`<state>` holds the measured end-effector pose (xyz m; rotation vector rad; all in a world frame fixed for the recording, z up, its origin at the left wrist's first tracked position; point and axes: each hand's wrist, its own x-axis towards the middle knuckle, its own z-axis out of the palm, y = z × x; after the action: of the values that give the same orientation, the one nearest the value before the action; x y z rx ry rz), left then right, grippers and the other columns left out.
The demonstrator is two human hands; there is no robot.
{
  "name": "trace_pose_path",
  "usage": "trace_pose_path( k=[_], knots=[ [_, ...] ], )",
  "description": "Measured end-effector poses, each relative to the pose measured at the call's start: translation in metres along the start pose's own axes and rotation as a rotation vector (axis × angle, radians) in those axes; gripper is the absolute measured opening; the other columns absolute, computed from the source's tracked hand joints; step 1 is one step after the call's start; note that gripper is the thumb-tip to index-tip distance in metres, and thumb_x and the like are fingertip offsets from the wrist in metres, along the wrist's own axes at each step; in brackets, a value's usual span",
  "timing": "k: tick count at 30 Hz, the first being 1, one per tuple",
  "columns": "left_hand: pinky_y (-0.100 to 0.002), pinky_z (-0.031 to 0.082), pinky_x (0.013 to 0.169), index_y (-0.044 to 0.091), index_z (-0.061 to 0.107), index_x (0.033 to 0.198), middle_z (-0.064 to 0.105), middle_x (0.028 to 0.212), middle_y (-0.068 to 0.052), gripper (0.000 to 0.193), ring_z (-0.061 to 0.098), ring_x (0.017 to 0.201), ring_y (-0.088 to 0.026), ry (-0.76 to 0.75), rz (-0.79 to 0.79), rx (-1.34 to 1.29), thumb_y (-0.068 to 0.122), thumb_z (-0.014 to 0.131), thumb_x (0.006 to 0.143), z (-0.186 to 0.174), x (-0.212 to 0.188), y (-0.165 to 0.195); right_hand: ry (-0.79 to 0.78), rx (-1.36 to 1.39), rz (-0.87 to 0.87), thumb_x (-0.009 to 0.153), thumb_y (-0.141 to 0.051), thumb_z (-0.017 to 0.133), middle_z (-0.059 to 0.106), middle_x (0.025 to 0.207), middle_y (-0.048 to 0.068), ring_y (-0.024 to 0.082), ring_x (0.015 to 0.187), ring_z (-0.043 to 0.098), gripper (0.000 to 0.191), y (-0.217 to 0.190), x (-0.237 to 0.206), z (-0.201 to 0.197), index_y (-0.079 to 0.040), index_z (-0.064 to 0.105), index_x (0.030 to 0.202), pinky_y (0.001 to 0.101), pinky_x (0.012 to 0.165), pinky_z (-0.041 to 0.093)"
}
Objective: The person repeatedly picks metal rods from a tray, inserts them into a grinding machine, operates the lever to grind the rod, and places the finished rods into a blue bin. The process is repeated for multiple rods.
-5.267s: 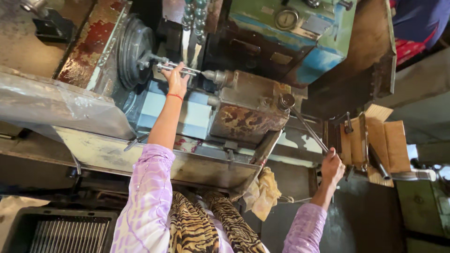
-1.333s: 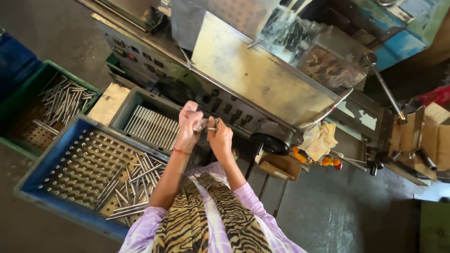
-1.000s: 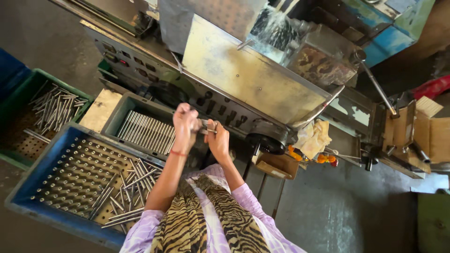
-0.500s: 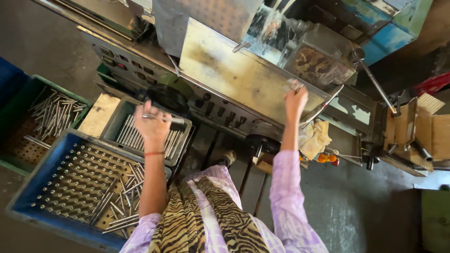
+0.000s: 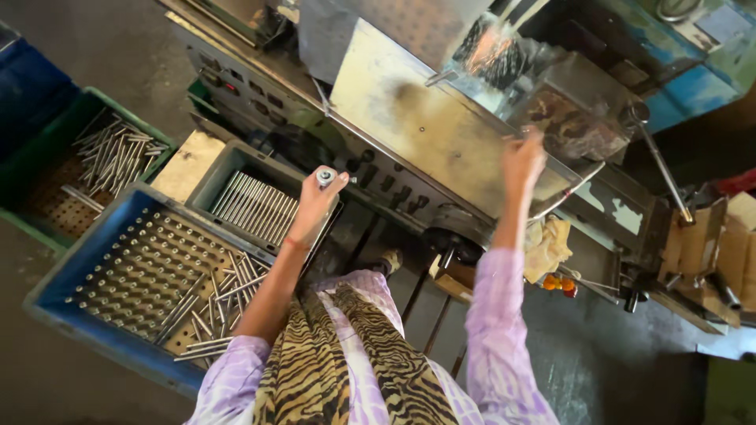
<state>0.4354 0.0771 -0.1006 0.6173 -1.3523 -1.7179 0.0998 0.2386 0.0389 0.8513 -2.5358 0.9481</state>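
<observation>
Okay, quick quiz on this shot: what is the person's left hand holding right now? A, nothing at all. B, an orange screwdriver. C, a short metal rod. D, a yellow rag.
C: the left hand grips a short metal rod, its round end showing above the fingers, over the grey tray of rods; the right hand reaches up to the machine's metal cover.

Three crates sit left of the machine: the far-left crate holds rods, the perforated crate lies nearest, and the small tray sits just beside the machine.
</observation>
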Motion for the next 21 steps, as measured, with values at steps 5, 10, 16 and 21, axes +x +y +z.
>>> trace_pose_path(
  k=[5,10,16,21],
  knots=[
    [-0.024,0.024,0.044,0.016,0.049,0.063,0.041,0.056,0.01,0.042,0.036,0.047,-0.002,0.201,-0.178,-0.23,0.018,0.073,0.097,0.017,-0.003,-0.015,-0.638,0.872,-0.164,0.102,-0.008,0.06,0.059,0.077,-0.001,0.009,0.069,0.054,0.013,-0.081,-0.161,0.063,-0.004,0.071,0.106,0.0261,0.06,0.045],
    [-0.024,0.026,0.044,0.015,0.053,0.064,0.045,0.057,0.009,0.034,0.038,0.049,-0.002,0.229,-0.175,-0.262,0.013,0.068,0.094,0.008,-0.013,-0.019,-0.843,1.274,0.306,0.11,-0.031,0.052,0.037,0.061,-0.007,0.002,0.05,0.031,0.028,-0.122,-0.226,0.109,-0.007,0.055,0.098,0.0229,0.045,0.026],
    [-0.025,0.027,0.046,0.013,0.051,0.065,0.043,0.061,0.01,0.038,0.037,0.054,-0.001,0.338,-0.081,-0.086,0.016,0.073,0.096,-0.024,-0.028,0.004,-0.833,1.274,0.271,0.111,-0.037,0.049,0.038,0.066,-0.007,0.003,0.049,0.031,0.033,-0.14,-0.239,0.12,-0.007,0.053,0.097,0.0234,0.044,0.024],
    [-0.027,0.032,0.046,0.007,0.053,0.066,0.045,0.056,0.005,0.041,0.037,0.055,-0.002,0.337,0.212,0.382,0.022,0.084,0.089,-0.046,-0.037,0.037,-0.988,1.261,0.422,0.109,-0.038,0.051,0.035,0.06,-0.006,0.004,0.044,0.029,0.033,-0.154,-0.245,0.127,-0.007,0.055,0.099,0.0237,0.04,0.023]
  ],
)
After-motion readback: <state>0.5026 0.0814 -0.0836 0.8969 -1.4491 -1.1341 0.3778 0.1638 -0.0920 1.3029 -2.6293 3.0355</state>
